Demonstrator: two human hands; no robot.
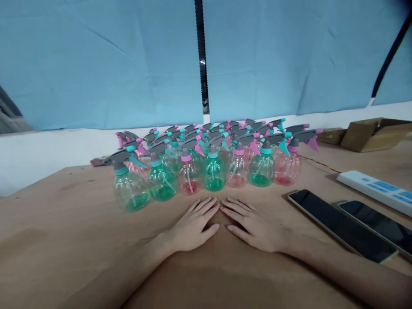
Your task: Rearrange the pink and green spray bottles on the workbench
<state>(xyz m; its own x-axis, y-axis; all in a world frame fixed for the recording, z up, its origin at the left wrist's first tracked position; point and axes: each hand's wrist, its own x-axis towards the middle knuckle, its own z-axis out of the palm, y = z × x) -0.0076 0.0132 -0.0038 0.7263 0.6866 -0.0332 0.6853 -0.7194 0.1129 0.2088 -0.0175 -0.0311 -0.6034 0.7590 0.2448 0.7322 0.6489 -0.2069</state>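
Note:
My left hand [196, 225] lies flat on the wooden table [154, 274], fingers stretched out and holding nothing. Mirroring it, my right hand [254, 225] rests palm down, also open, with the fingertips of both hands close together. Just beyond them stand several rows of clear spray bottles with grey trigger heads. In the front row, a green spray bottle [214, 174] with a teal collar is nearest my fingertips, beside a pink spray bottle [189, 174] and another pink spray bottle [237, 169]. At the left end, a green-tinted spray bottle [131, 189] stands slightly nearer me.
Right of my right hand lie two dark-screened phones, a longer phone [337, 223] and a second phone [380, 223]. Behind them is a white power strip [376, 189]. An open cardboard box [363, 135] sits at the back right. A blue cloth [128, 64] hangs behind the table.

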